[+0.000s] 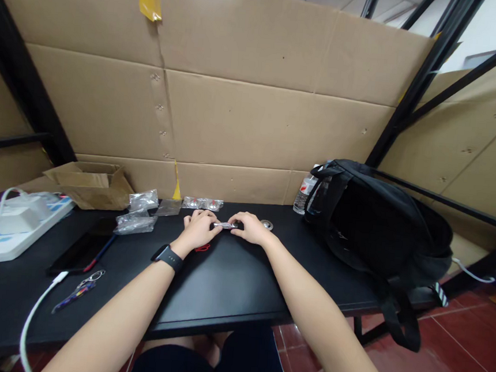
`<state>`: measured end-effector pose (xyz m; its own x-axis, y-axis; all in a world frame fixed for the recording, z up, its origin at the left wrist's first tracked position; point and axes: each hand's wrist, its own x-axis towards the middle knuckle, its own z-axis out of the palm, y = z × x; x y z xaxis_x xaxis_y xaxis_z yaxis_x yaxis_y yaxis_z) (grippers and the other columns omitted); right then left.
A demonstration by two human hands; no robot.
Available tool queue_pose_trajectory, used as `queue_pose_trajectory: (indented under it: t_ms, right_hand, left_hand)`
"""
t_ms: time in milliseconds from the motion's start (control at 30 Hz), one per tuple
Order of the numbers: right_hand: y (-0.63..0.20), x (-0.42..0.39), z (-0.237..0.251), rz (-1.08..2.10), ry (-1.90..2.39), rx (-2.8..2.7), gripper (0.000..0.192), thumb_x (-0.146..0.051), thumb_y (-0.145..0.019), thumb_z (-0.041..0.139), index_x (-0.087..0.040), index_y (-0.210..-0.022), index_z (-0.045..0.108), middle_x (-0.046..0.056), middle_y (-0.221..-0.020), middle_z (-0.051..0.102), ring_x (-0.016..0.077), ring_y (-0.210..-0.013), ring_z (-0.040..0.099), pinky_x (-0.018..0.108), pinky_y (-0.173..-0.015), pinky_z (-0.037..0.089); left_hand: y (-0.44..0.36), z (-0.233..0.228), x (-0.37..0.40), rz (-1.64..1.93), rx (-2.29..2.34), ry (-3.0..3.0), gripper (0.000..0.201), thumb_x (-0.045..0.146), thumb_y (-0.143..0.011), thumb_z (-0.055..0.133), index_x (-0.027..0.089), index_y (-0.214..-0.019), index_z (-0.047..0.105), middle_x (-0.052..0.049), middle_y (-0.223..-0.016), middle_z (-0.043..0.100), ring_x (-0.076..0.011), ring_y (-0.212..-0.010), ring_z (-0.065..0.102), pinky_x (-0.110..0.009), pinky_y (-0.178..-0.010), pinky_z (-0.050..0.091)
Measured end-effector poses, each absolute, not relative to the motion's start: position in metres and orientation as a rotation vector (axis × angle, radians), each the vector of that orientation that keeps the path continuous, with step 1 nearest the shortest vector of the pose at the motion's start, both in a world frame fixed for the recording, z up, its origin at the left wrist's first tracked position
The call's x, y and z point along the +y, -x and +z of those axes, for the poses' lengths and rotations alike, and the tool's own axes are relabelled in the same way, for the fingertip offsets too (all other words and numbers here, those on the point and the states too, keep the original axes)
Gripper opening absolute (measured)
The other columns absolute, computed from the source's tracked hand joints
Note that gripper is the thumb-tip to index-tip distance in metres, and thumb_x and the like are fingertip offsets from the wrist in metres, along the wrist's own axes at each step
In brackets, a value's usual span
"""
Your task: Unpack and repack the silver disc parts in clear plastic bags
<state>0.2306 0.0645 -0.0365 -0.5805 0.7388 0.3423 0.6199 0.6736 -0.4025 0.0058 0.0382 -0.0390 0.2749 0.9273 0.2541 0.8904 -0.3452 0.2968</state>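
Note:
Between my two hands, low over the black table, is a small shiny silvery strip (226,226); its kind is too small to make out. My left hand (198,228), with a dark watch (167,256) on the wrist, pinches the strip's left end. Fingers of my right hand (248,227) close on the right end. A thin red cord (202,247) lies beside my left hand. Just behind my right wrist sits a small round silvery piece (266,225). Past my left hand, a clear packet with red spots (203,203) rests against the cardboard.
Crumpled clear bags (137,221), a phone (84,247), a keyring (79,290), a paper box (89,185) and a white power strip (24,230) lie left. A water bottle (303,195) and black backpack (384,221) stand right. Cardboard (236,121) walls the back.

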Motion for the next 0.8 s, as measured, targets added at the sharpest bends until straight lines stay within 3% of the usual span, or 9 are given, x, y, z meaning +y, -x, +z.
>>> queue_pose_trajectory:
  t_ms: [233, 333, 467, 600, 700, 800]
  right_hand:
    - [-0.2293, 0.0678, -0.0393, 0.440, 1.024, -2.288, 0.015, -0.026, -0.093, 0.064, -0.022, -0.102, 0.076, 0.003, -0.095, 0.075, 0.0147, -0.084, 0.066, 0.024, -0.080, 0.044]
    - [-0.2325, 0.0705, -0.0390, 0.466, 1.094, -2.220, 0.020, -0.028, -0.096, 0.057, -0.020, -0.099, 0.076, 0.003, -0.089, 0.076, 0.0147, -0.079, 0.066, 0.024, -0.075, 0.044]
    - [-0.2347, 0.0714, -0.0409, 0.423, 1.272, -2.144, 0.020, -0.027, -0.091, 0.064, -0.021, -0.108, 0.072, 0.001, -0.084, 0.073, 0.0143, -0.076, 0.064, 0.025, -0.074, 0.044]
    - [-0.2355, 0.0700, -0.0404, 0.276, 1.191, -2.177, 0.038, -0.027, -0.082, 0.076, -0.024, -0.119, 0.069, 0.004, -0.105, 0.066, 0.0169, -0.093, 0.062, 0.029, -0.085, 0.045]
    - [-0.2346, 0.0682, -0.0390, 0.332, 1.053, -2.363, 0.033, -0.033, -0.082, 0.079, -0.027, -0.113, 0.074, 0.006, -0.113, 0.062, 0.0200, -0.105, 0.058, 0.033, -0.094, 0.042]
    - [-0.2325, 0.0665, -0.0393, 0.291, 1.177, -2.439, 0.027, -0.038, -0.084, 0.077, -0.031, -0.111, 0.075, 0.005, -0.115, 0.062, 0.0231, -0.110, 0.056, 0.038, -0.096, 0.039]
  left_hand:
    - [-0.0017, -0.0435, 0.0406, 0.551, 1.756, -2.486, 0.032, 0.049, -0.084, 0.064, 0.037, -0.112, 0.073, -0.006, -0.147, 0.052, -0.0410, -0.136, 0.034, -0.059, -0.102, 0.033]
    - [-0.0032, -0.0417, 0.0412, 0.584, 1.760, -2.419, 0.027, 0.049, -0.091, 0.056, 0.034, -0.100, 0.077, -0.003, -0.144, 0.056, -0.0390, -0.133, 0.037, -0.057, -0.101, 0.035]
    - [-0.0055, -0.0396, 0.0395, 0.606, 1.733, -2.373, 0.027, 0.050, -0.091, 0.057, 0.034, -0.092, 0.078, -0.001, -0.136, 0.062, -0.0358, -0.127, 0.042, -0.054, -0.098, 0.037]
    - [-0.0045, -0.0395, 0.0385, 0.654, 1.734, -2.452, 0.027, 0.053, -0.088, 0.061, 0.031, -0.085, 0.077, -0.004, -0.128, 0.065, -0.0358, -0.124, 0.043, -0.055, -0.098, 0.034]
    - [-0.0016, -0.0400, 0.0415, 0.668, 1.766, -2.468, 0.035, 0.059, -0.090, 0.057, 0.028, -0.085, 0.075, -0.007, -0.123, 0.068, -0.0357, -0.122, 0.045, -0.055, -0.099, 0.034]
    - [0.0037, -0.0421, 0.0475, 0.662, 1.849, -2.423, 0.037, 0.054, -0.096, 0.047, 0.029, -0.095, 0.074, -0.008, -0.121, 0.070, -0.0339, -0.122, 0.048, -0.054, -0.099, 0.034]
